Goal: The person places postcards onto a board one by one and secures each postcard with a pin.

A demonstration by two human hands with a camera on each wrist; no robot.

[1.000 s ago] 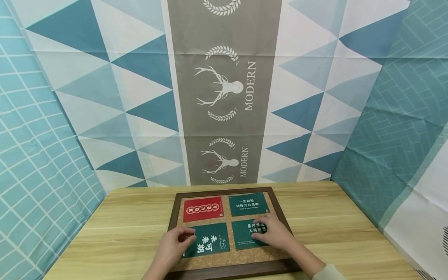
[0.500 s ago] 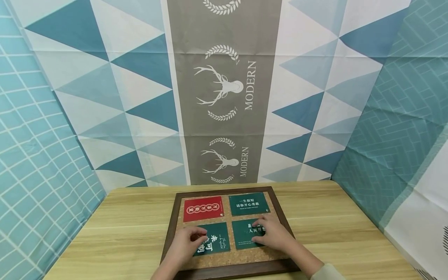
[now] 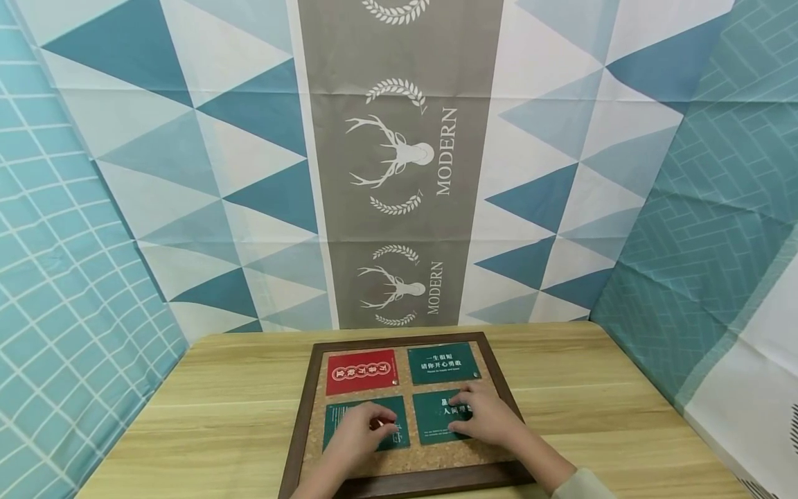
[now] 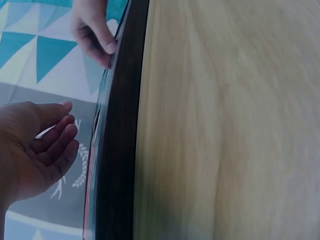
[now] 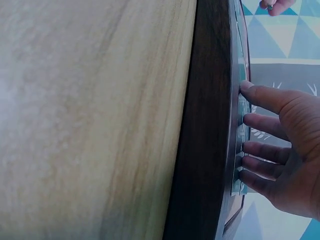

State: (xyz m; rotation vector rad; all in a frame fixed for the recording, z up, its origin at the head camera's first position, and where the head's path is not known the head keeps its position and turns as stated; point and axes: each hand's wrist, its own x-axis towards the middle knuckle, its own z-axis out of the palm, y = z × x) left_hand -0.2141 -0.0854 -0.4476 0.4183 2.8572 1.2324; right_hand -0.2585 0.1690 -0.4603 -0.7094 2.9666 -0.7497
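Note:
A dark-framed cork board [image 3: 399,466] lies on the table, bearing a red card [image 3: 337,360] and three green cards. My left hand [image 3: 352,436] hovers over the lower left green card [image 3: 337,414], covering much of its print. Thumb and index tips of this hand meet; a small shiny pin [image 5: 270,7] shows between them in the right wrist view. My right hand [image 3: 489,419] rests on the lower right green card [image 3: 433,431] with spread fingers, the tips touching its face. Above that is the upper right green card [image 3: 442,374].
Small shiny pins show at card corners, one on the red card's lower right. Pale wood table [image 3: 206,409] surrounds the board. Behind stands a patterned cloth wall [image 3: 399,222], with blue-green cloth at both sides.
My left hand has moved right and slightly up, from the left edge of the lower left green card to over its middle. The right hand stays nearly still on its card.

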